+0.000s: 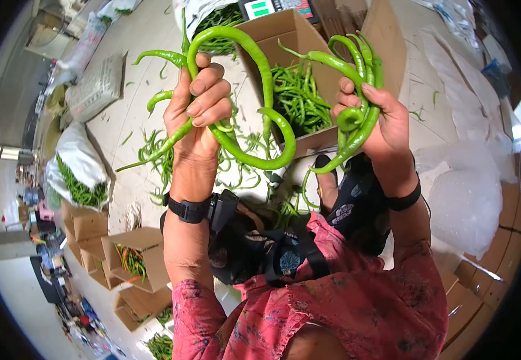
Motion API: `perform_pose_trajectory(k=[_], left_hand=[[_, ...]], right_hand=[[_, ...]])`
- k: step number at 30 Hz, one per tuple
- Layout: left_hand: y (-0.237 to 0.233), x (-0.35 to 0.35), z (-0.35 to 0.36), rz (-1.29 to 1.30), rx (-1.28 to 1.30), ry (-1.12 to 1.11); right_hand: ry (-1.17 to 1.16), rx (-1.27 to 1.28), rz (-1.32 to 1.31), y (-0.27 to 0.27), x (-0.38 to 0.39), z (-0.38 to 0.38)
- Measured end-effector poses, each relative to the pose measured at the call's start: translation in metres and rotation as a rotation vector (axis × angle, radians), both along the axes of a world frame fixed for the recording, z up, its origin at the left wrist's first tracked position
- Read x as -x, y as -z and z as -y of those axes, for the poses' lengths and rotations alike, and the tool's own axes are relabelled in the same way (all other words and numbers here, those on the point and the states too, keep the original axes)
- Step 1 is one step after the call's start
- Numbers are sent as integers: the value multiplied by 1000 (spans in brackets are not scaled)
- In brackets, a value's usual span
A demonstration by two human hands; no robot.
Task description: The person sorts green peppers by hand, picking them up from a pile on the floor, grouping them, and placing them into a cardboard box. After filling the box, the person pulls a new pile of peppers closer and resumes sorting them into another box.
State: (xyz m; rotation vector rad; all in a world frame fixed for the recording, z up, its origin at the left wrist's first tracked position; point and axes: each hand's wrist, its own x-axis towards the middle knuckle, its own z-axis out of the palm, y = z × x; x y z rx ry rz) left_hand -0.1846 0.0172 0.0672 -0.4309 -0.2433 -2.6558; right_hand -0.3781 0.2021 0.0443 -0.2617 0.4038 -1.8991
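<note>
Both my hands are raised in front of me, each closed round long green chili peppers. My left hand (202, 99) grips several curly green chili peppers (264, 66); one loops widely to the right and others stick out to the left. In my right hand (386, 120) is a bunch of green chili peppers (365, 123), bent and partly coiled, their stems pointing up and left. Behind and between the hands stands an open cardboard box (272, 36) with many green chili peppers (299, 96) inside.
Loose chili peppers (158, 156) lie on the floor below my left hand. A white sack (80, 150) spills chilies at the left, above several cardboard boxes (146, 240). A digital scale (278, 7) stands behind the box. Bubble wrap (467, 204) lies at the right.
</note>
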Motion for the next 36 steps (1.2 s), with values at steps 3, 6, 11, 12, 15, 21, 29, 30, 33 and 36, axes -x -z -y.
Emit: perform_pose_trajectory(k=[3, 6, 11, 12, 15, 21, 29, 30, 33, 36], left_hand=[[1, 31, 6, -13, -21, 64], [18, 65, 25, 43, 93, 56], [80, 87, 63, 1192, 1611, -759], [86, 85, 63, 1171, 1910, -1078], [23, 76, 15, 1057, 1162, -585], [-5, 71, -26, 910, 1073, -437], [-1, 48, -33, 925, 959, -595], [-2, 43, -39, 960, 1042, -747], [-10, 26, -64, 1003, 1243, -883], [-6, 29, -73, 948, 1563, -798]], right_hand=[[-25, 105, 10, 0, 15, -3], [-11, 205, 4, 14, 29, -2], [35, 151, -60, 18, 36, 2], [45, 143, -98, 17, 36, 3], [70, 94, -165, 19, 34, 10], [-46, 111, -98, 22, 30, 25], [-92, 148, -77, 26, 28, 28], [-76, 136, -94, 27, 28, 28], [-26, 109, -122, 29, 28, 29], [-3, 82, -124, 29, 23, 33]])
